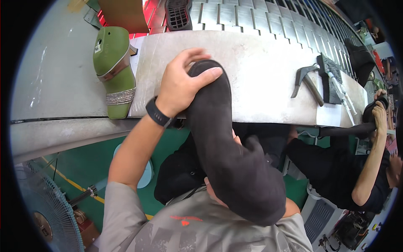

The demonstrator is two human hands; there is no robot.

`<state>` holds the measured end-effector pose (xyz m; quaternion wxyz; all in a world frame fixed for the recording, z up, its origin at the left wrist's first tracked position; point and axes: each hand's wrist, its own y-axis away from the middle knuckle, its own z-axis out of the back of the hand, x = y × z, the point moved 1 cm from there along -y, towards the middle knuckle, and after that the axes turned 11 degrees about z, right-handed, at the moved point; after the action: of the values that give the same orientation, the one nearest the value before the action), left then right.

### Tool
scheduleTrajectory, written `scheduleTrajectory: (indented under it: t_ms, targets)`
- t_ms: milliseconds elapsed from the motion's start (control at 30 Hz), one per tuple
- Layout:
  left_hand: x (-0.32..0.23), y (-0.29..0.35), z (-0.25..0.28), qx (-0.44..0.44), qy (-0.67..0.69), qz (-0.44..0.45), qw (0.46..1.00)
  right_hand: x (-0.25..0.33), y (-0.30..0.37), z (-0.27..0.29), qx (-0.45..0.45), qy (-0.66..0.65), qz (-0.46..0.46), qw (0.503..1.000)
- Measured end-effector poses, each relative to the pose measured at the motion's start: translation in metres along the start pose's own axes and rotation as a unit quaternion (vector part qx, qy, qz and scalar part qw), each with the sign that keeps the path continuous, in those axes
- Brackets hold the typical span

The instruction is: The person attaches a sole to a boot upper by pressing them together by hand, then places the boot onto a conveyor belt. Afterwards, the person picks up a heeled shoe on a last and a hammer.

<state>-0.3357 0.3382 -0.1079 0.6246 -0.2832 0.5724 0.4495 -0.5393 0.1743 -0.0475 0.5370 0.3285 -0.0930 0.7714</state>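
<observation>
A tall black boot point(214, 113) lies across the middle of the view, its toe over the worktable and its soft shaft sagging toward my chest. My left hand point(182, 80) grips the toe end, thumb across the top and slightly blurred fingers around the tip. A dark band circles that wrist. Behind the boot, my right hand point(236, 137) supports it from underneath. Only a little skin shows at the boot's edge, and most of its fingers are hidden.
Left on the pale worktable point(268, 84) lies a green shoe last point(111, 59) with straps. A black sole point(178, 14) rests by the metal slat conveyor point(235, 14). Toward the right are a hammer point(312, 86) and a dark block point(329, 80). A fan point(46, 210) stands lower left; a co-worker point(348, 172) sits right.
</observation>
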Motion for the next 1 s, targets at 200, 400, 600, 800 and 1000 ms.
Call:
scheduleTrajectory:
  t_ms: [200,400,600,800,1000]
  targets:
    - [0.022,0.047,-0.03,-0.161,0.124,-0.048,0.978,-0.015,0.018,-0.035,-0.098,0.047,0.118,0.987]
    - [0.023,0.052,-0.032,-0.16,0.121,-0.048,0.978,-0.029,0.015,-0.054,-0.055,-0.085,-0.039,0.994]
    - [0.008,0.015,0.011,0.08,0.251,0.077,0.962,-0.031,0.018,-0.05,-0.104,-0.026,0.023,0.994]
    - [-0.006,0.004,0.003,0.211,0.326,0.067,0.919,-0.045,0.021,-0.035,-0.174,-0.032,0.076,0.981]
    - [-0.016,0.01,-0.006,0.122,0.262,0.054,0.956,-0.064,0.026,-0.053,-0.257,-0.047,0.084,0.962]
